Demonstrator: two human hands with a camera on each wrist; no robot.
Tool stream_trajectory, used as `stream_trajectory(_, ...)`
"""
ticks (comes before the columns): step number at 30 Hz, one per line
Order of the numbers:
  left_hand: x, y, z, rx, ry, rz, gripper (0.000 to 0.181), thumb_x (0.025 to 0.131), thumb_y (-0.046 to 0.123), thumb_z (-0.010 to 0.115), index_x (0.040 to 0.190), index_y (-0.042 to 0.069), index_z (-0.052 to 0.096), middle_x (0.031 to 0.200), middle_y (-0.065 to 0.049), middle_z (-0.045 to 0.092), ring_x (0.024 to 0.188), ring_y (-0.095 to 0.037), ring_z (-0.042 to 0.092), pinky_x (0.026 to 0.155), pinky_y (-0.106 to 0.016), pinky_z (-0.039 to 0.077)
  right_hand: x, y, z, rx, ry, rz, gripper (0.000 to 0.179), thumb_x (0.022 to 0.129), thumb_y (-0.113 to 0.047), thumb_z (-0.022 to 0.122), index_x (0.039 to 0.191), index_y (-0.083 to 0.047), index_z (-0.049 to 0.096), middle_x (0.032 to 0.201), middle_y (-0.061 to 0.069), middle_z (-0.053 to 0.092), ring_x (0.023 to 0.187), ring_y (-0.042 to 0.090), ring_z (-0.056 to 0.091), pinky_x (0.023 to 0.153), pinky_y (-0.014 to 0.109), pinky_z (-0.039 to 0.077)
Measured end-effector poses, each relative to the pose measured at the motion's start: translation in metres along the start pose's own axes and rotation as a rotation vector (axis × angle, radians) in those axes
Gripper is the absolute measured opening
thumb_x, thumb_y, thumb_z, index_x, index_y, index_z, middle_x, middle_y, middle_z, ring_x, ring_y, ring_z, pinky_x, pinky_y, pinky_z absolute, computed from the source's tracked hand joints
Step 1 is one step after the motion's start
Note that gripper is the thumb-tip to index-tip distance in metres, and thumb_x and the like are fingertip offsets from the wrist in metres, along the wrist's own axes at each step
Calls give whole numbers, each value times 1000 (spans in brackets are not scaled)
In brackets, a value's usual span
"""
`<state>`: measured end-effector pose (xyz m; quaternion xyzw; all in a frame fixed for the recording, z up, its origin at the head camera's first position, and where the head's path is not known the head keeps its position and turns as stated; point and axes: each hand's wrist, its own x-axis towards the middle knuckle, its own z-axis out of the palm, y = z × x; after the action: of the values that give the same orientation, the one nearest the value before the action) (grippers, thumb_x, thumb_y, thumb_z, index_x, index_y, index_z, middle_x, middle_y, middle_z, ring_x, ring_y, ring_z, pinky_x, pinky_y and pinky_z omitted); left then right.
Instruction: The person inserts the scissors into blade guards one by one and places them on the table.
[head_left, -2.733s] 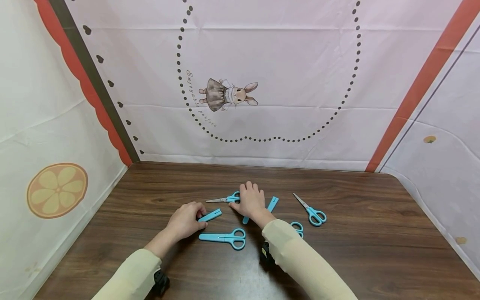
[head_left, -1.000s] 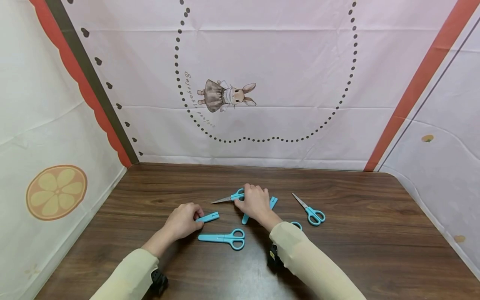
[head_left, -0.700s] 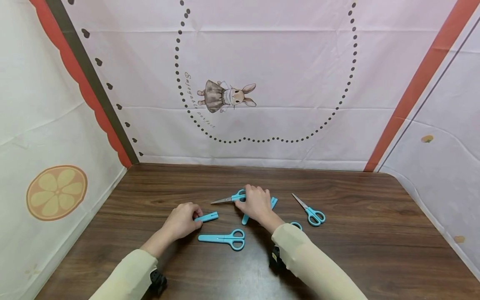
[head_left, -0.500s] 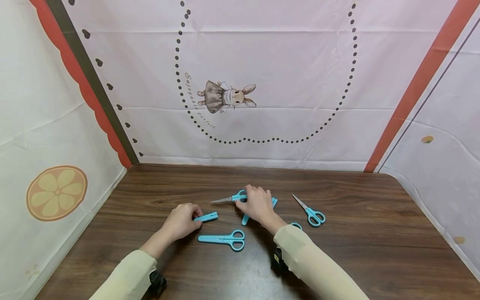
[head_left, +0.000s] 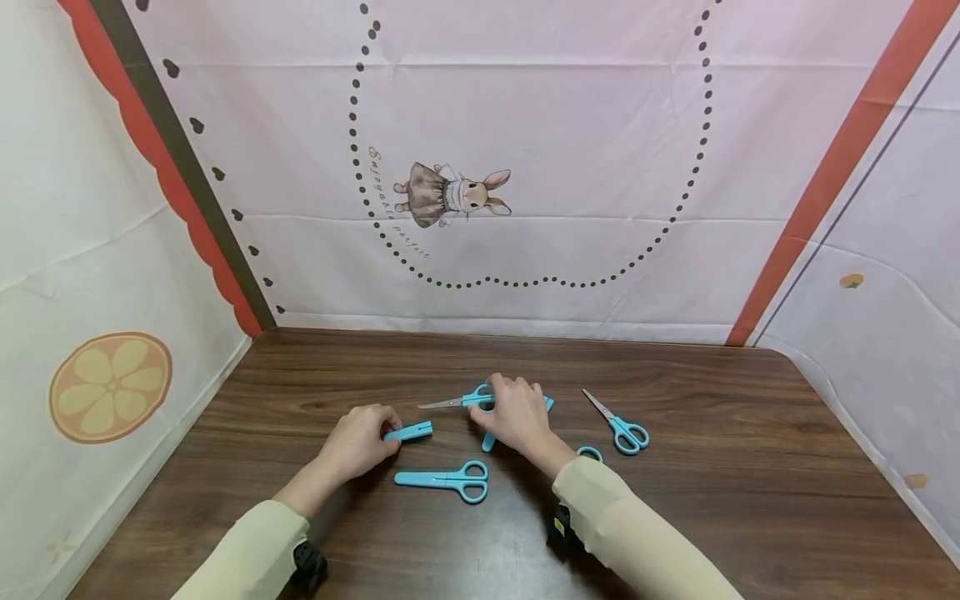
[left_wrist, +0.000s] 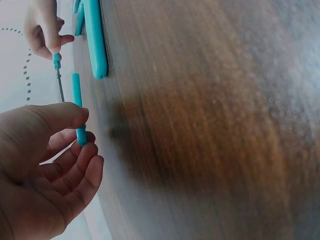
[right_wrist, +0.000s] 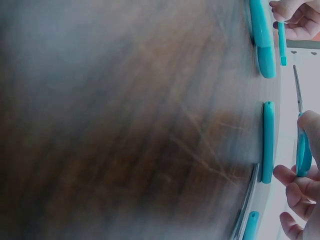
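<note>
My left hand (head_left: 358, 443) pinches a light-blue scissors sheath (head_left: 415, 431) between thumb and fingers, its slotted end pointing right. In the left wrist view the sheath (left_wrist: 77, 91) stands out from my fingertips. My right hand (head_left: 516, 414) grips a pair of scissors (head_left: 474, 398) by the blue handles, the closed metal blades pointing left toward the sheath. The right wrist view shows these handles (right_wrist: 303, 152) between thumb and fingers. Under my right hand lies a second sheath (head_left: 489, 442), partly hidden. In front of both hands, a sheathed pair of scissors (head_left: 442, 479) lies flat.
On the right, bare scissors (head_left: 619, 424) lie with blades pointing up and left. Another pair's handle loop (head_left: 590, 453) shows beside my right sleeve, which hides the rest. A printed cloth (head_left: 600, 167) stands along the back edge of the wooden table (head_left: 712, 500).
The scissors in my right hand have swung from a slant to nearly level. My left hand and its sheath have drifted slightly left.
</note>
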<state>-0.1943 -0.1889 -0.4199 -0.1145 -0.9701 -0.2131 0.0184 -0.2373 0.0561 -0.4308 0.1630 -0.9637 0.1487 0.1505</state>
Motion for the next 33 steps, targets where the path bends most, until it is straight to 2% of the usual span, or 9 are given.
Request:
stream_trajectory(11,-2,0,0,1,27,24,12,75,10,72,85,12,65,79,1,58,66,-10,49,59,-28,43,-6,2,-7,-18,57,-51,45,78,-48,65,106,-13,64,57,-8,49,58,12,44,54,27,32)
stream_trajectory(18,-3,2,-3,-5,37,30,12,75,9,72,84,11,64,79,0,58,64,-9,49,57,-27,42,-10,3,-11,-13,48,-63,44,78,-46,67,107,-13,63,55,-8,45,56,11,40,52,26,31)
stream_trajectory(26,-5,3,-4,-11,49,38,11,76,10,72,84,11,65,80,0,58,63,-9,49,57,-26,42,-14,9,-12,0,35,-55,44,77,-46,68,107,-13,63,73,-2,62,65,15,52,56,29,39)
stream_trajectory(33,-8,3,-5,-9,63,40,12,76,9,72,85,11,65,79,0,58,63,-8,49,56,-26,42,-17,17,-12,1,64,-68,45,76,-43,70,107,-11,63,77,0,64,67,16,55,55,30,42)
